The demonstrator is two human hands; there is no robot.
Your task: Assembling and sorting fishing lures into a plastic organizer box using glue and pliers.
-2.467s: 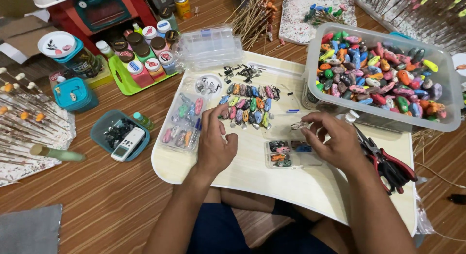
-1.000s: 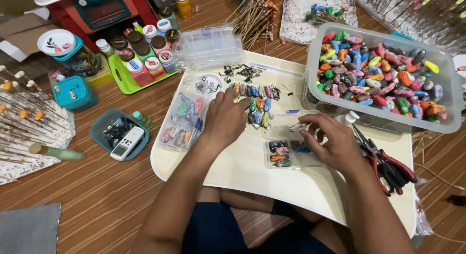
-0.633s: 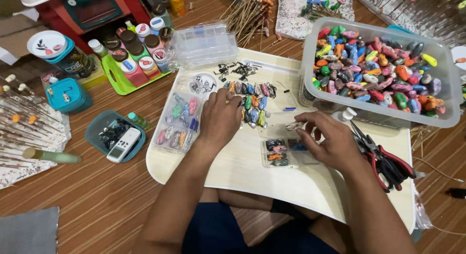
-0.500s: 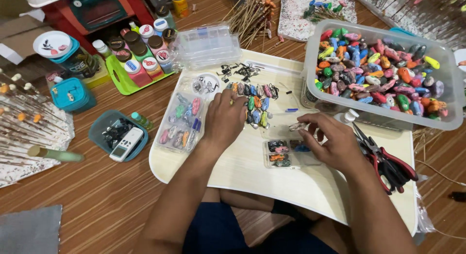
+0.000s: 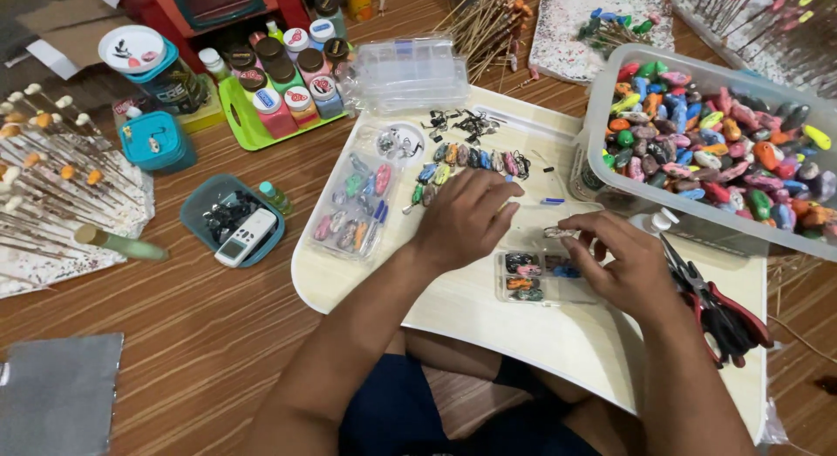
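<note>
My left hand (image 5: 466, 219) lies palm down near the middle of the frame on the cream lap worktop (image 5: 488, 334), fingers loosely spread and its grip empty, the fingertips just touching the lower end of a row of small coloured beads with clasps (image 5: 475, 159). My right hand (image 5: 621, 264), right of centre, pinches one small mottled bead (image 5: 559, 233) between thumb and forefinger, so that grip is closed on the bead. The bead sits just above a small clear compartment box (image 5: 534, 277) that holds a few dark and coloured pieces and lies between my two hands.

To the left of my left hand a second clear organiser (image 5: 356, 207) holds pastel pieces in its compartments. Above the bead row is a scatter of small dark metal clasps (image 5: 458, 123) and a little round dish (image 5: 399, 142).

In the upper right a large clear tub (image 5: 602, 173) is full of brightly coloured beads. Red-handled pliers (image 5: 719, 303) lie on the worktop just right of my right wrist.

Off the worktop on the wooden floor, at left, a teal tray (image 5: 193, 214) holds a white handheld device (image 5: 246, 236), and a green tray (image 5: 235, 116) in the upper left carries paint jars.
</note>
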